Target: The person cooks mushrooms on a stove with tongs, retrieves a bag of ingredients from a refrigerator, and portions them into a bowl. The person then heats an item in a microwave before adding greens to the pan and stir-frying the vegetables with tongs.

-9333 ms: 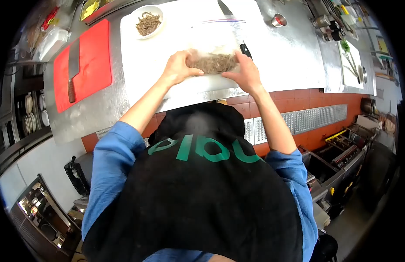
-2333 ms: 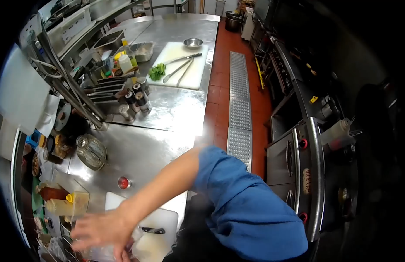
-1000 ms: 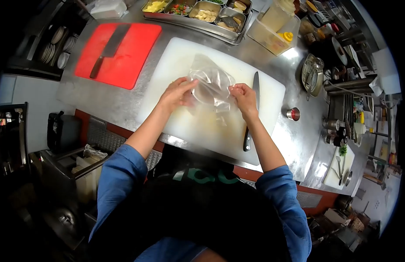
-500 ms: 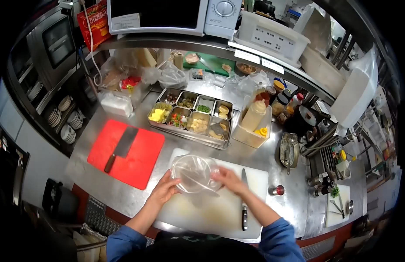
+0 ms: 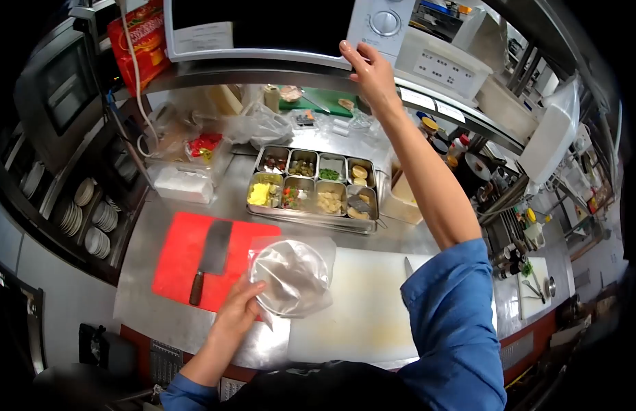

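Note:
My left hand grips the rim of a round bowl covered with clear plastic film, its loose edges sticking out around the bowl. The bowl is above the gap between the red and white cutting boards. Raised high, my right hand holds nothing; its fingers are stretched out at the lower right edge of the dark door of a microwave. Whether the fingertips touch the door cannot be made out. The microwave's dial is just above and right of that hand.
A cleaver lies on the red cutting board. A knife lies partly behind my right sleeve on the white cutting board. Behind stands a metal tray of ingredient containers. The microwave rests on an overhead shelf beside a labelled plastic bin.
My right hand has let go of the bowl and risen to the microwave. My left hand keeps the bowl, now turned more toward me. The view has tilted up slightly.

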`<state>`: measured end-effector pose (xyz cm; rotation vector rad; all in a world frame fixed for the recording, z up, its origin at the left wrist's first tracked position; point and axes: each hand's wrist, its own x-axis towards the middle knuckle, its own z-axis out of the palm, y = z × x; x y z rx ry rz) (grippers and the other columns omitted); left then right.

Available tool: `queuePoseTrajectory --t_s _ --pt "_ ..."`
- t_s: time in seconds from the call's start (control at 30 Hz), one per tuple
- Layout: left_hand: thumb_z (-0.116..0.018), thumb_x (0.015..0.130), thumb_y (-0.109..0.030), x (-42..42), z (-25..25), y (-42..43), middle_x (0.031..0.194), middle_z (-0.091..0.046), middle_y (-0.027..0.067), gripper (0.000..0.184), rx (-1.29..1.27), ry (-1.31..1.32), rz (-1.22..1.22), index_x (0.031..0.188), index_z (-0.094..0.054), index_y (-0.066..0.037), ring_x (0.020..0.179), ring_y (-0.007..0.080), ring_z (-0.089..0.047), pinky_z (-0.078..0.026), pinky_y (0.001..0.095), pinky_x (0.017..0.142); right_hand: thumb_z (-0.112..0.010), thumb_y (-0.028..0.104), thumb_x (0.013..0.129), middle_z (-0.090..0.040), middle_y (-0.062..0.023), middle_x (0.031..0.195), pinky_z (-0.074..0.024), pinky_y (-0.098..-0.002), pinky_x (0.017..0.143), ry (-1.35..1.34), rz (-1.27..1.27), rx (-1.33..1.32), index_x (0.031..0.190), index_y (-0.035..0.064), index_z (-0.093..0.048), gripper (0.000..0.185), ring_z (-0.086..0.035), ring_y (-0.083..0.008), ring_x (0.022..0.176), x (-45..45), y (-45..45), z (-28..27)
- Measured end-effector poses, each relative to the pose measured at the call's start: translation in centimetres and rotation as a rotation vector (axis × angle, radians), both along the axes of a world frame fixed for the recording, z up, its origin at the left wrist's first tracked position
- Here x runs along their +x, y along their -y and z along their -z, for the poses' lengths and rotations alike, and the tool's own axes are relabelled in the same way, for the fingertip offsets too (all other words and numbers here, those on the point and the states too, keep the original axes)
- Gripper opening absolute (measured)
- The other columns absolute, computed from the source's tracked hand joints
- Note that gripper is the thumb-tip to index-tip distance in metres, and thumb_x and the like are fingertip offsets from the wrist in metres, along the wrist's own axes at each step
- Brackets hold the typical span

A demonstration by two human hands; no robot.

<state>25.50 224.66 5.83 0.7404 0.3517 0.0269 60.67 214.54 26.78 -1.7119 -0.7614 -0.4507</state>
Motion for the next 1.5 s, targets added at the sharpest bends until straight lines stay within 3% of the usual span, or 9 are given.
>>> queuePoseTrajectory --t_s 0.17,0.23,0.47,0.73,1.0,1.17,1.2,1.33,1.5 --pt "-0.056 0.080 -0.008 1.1 -2.8 1.0 0.111 -0.053 0.0096 0.047 -0.018 0.045 0.011 0.123 -0.039 -0.001 0.102 0.0167 -0.053 -0.044 0.0310 0.088 -0.058 0.045 0.080 -0.058 -0.0141 0.105 -0.0468 -0.0280 0.073 0.154 -0.230 -0.428 0.118 0.0007 -0.050 0.059 -0.056 -0.0184 0.092 -10.1 9.1 4.2" --pt "-0.056 0.081 -0.010 1.6 -3.6 1.4 0.111 -0.053 0.0095 0.046 -0.007 0.046 0.045 0.122 -0.040 0.000 0.102 0.0166 -0.053 -0.044 0.0310 0.087 -0.057 0.047 0.080 -0.056 -0.0127 0.105 -0.0498 -0.0271 0.070 -0.601 -0.512 -0.548 0.122 -0.0030 -0.042 0.067 -0.058 -0.0184 0.089 -12.1 13.0 8.9" --pt "-0.053 0.085 -0.016 4.6 -6.0 3.9 0.108 -0.055 0.0093 0.040 -0.022 0.100 0.251 0.119 -0.042 0.001 0.098 0.0155 -0.055 -0.047 0.0300 0.082 -0.055 0.034 0.083 -0.049 -0.0124 0.116 -0.0550 -0.0402 0.067 -1.309 -0.925 -0.018 0.125 -0.0003 -0.034 0.058 -0.057 -0.0226 0.096 -19.5 17.7 12.4" --pt "-0.040 0.091 -0.036 6.3 -7.8 0.9 0.110 -0.054 0.0137 0.044 -0.014 0.224 0.245 0.119 -0.043 -0.001 0.102 0.0207 -0.054 -0.048 0.0371 0.082 -0.053 0.026 0.083 -0.056 -0.0162 0.099 -0.0553 -0.0407 0.049 -1.259 -0.797 0.375 0.119 0.0018 -0.040 0.045 -0.062 -0.0274 0.075 -14.2 10.8 5.0" --pt "-0.045 0.091 -0.023 1.7 -5.5 -6.4 0.111 -0.053 0.0215 0.035 0.069 0.221 0.150 0.114 -0.046 0.003 0.104 0.0315 -0.052 -0.046 0.0431 0.083 -0.056 0.019 0.079 -0.045 -0.0263 0.115 -0.0556 -0.0401 0.070 -0.481 -0.864 0.276 0.119 -0.0005 -0.034 0.050 -0.057 -0.0370 0.091 7.6 -10.7 -4.8" --pt "-0.044 0.091 -0.022 -2.2 -4.4 -12.1 0.105 -0.056 0.0204 0.032 0.146 0.084 -0.085 0.110 -0.050 0.003 0.100 0.0298 -0.055 -0.048 0.0411 0.080 -0.058 0.022 0.076 -0.055 -0.0133 0.096 -0.0534 -0.0467 0.068 -0.520 -0.631 0.389 0.104 -0.0059 -0.051 0.041 -0.057 -0.0262 0.086 14.8 -19.9 -5.1" --pt "-0.044 0.091 -0.022 -2.7 -4.3 -13.0 0.105 -0.056 0.0204 0.032 0.152 0.094 -0.101 0.110 -0.050 0.003 0.100 0.0298 -0.055 -0.048 0.0411 0.080 -0.059 0.032 0.076 -0.056 -0.0155 0.099 -0.0520 -0.0444 0.071 -0.773 -0.245 0.501 0.104 -0.0043 -0.052 0.046 -0.058 -0.0282 0.085 10.0 -20.2 -7.6" --pt "-0.045 0.090 -0.016 -3.0 -5.0 -15.3 0.101 -0.058 0.0203 0.027 0.108 0.056 -0.183 0.108 -0.051 0.003 0.095 0.0285 -0.058 -0.050 0.0410 0.076 -0.058 0.037 0.076 -0.056 -0.0164 0.100 -0.0514 -0.0430 0.071 -0.651 -0.165 0.343 0.104 -0.0036 -0.052 0.049 -0.058 -0.0288 0.086 12.9 -21.1 -7.4" --pt "-0.053 0.084 -0.016 0.4 -10.0 -14.5 0.108 -0.052 0.0202 0.033 0.688 0.312 -0.474 0.110 -0.047 0.003 0.100 0.0288 -0.053 -0.047 0.0389 0.078 -0.058 0.043 0.076 -0.056 -0.0176 0.101 -0.0507 -0.0413 0.072 -0.342 0.063 -0.115 0.104 -0.0027 -0.052 0.053 -0.059 -0.0295 0.087 14.6 -21.0 -8.3"
